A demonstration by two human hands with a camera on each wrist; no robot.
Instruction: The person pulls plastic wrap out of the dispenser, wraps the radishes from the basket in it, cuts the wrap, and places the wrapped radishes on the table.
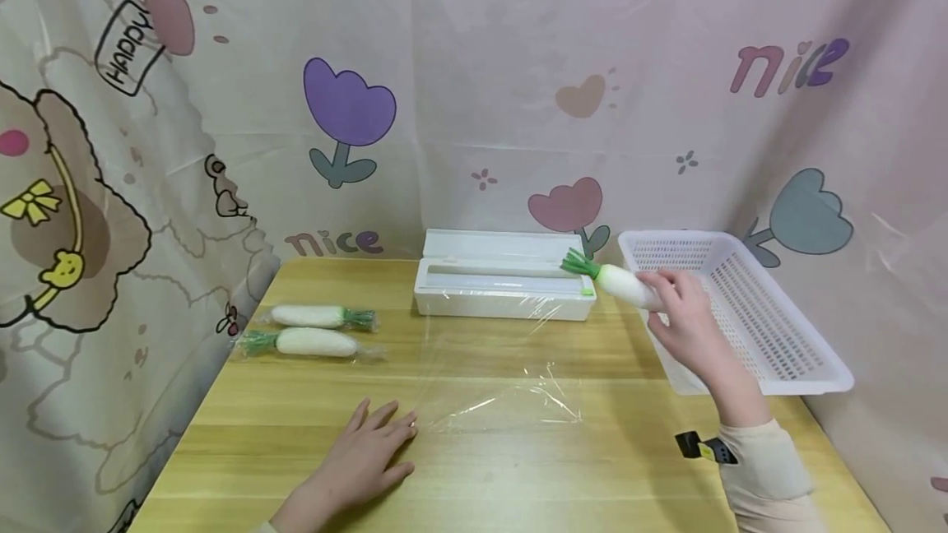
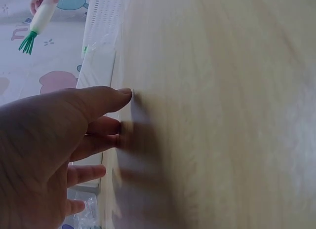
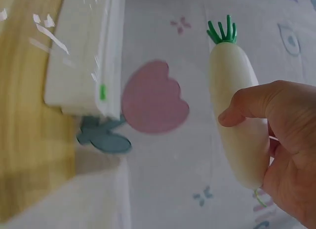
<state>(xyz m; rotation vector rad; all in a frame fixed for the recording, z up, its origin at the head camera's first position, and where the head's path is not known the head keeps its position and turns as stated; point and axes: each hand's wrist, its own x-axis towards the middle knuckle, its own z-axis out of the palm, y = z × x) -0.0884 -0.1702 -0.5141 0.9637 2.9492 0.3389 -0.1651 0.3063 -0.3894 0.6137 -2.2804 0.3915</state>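
A white radish with green stalks is held by my right hand above the table, between the dispenser box and the basket. In the right wrist view the thumb and fingers wrap the lower part of the radish. My left hand rests on the table with its fingers spread, the fingertips near the left edge of a sheet of clear plastic wrap. That sheet stretches forward from the white wrap dispenser box, whose lid stands raised.
Two radishes in clear wrap, one farther back and one nearer, lie on the left of the wooden table. A white perforated basket stands at the right. A patterned curtain hangs behind the table.
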